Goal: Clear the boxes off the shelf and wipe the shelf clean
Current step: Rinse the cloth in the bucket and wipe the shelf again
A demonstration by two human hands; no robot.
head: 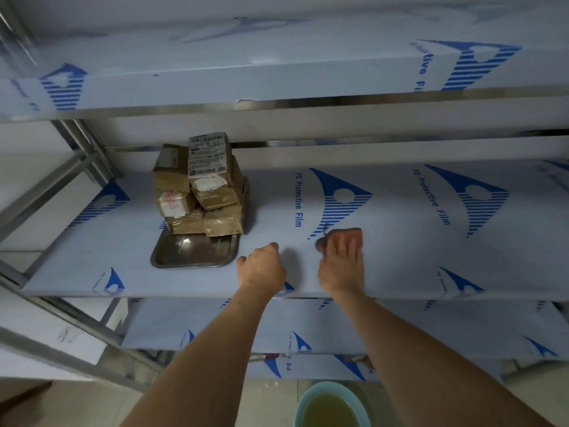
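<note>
- Nearest the camera, a pale green basin (331, 405) of yellowish water stood on the floor between the two forearms.
- The left hand (261, 268) hung just over the front of the shelf (400, 257), its fingers loosely curled and holding nothing, close to the near right corner of the metal tray (192, 252).
- The right hand (340, 266) lay flat on a reddish cloth (346, 235), fingers straight and pressing it down on the film-covered shelf; this looked like the wiping step.
- The tray sat to the left of both hands, its long axis running away from the front edge toward the back of the shelf.
- The stack of cardboard boxes (201, 192) rested on the far part of the tray, piled several high and leaning a little, so the boxes had not yet been cleared.
- The boxes lay up and to the left of the left hand, which was plainly the nearer of the two; the right hand stood well apart from them.
- A pull on the tray's near edge would probably bring the whole stack forward, though the tilted top box could slip.
</note>
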